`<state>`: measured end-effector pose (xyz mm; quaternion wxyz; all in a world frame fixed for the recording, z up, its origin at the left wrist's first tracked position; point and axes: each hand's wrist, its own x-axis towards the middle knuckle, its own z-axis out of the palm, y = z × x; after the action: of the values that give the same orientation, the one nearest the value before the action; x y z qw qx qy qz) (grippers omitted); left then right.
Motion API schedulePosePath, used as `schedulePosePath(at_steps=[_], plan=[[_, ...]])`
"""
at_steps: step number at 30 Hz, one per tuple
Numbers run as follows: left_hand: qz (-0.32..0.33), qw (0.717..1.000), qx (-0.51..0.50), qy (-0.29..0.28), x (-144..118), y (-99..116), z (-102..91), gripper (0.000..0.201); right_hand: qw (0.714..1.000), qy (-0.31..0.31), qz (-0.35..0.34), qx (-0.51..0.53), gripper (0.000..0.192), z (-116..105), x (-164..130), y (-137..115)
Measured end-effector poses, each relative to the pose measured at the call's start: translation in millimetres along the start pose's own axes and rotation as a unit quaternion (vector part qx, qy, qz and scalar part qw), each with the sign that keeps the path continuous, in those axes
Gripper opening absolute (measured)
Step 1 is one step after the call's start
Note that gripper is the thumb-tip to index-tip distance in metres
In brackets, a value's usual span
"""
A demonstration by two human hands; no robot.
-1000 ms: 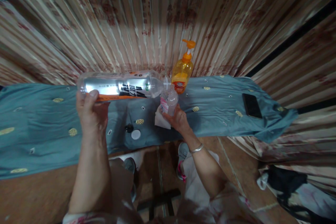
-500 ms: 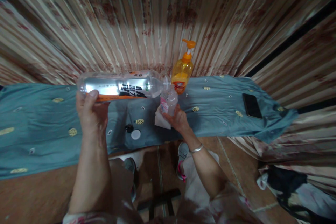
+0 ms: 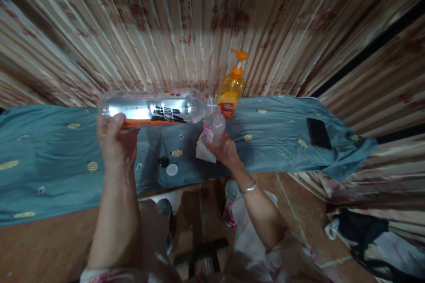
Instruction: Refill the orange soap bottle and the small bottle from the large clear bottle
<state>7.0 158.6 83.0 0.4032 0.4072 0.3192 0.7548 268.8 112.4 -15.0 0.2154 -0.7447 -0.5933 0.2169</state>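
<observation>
My left hand (image 3: 117, 141) is closed round the base end of a large clear plastic bottle (image 3: 149, 108) with a silver, orange and black label. This bottle lies nearly level in the air, its open neck pointing right. Just under that neck, a small clear bottle (image 3: 214, 126) with a pink label is gripped by my right hand (image 3: 227, 150). The two mouths meet or nearly meet; I cannot tell whether they touch. A pale folded tissue or cloth (image 3: 205, 150) shows below the small bottle. Whether liquid flows between them cannot be made out.
Behind the small bottle stands an orange pump bottle (image 3: 230, 90). A black cap (image 3: 164, 162) and a white round lid (image 3: 171, 169) lie on the teal patterned cloth (image 3: 265, 146). A phone (image 3: 318, 133) rests at the right; a pleated curtain (image 3: 149, 31) hangs behind.
</observation>
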Motion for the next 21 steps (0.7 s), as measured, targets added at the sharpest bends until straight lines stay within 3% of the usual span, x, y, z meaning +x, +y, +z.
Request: schedulePosePath(at_steps=[5,21], plan=[[-0.003,1.000,0.000,0.006,-1.1,1.4,1.8,0.074,1.000,0.005,-0.004,-0.008,0.054,1.9,0.6,1.2],[-0.002,1.000,0.001,0.003,-0.4,0.9,0.3,0.072,1.000,-0.001,0.001,0.008,0.051,1.5,0.1,1.8]])
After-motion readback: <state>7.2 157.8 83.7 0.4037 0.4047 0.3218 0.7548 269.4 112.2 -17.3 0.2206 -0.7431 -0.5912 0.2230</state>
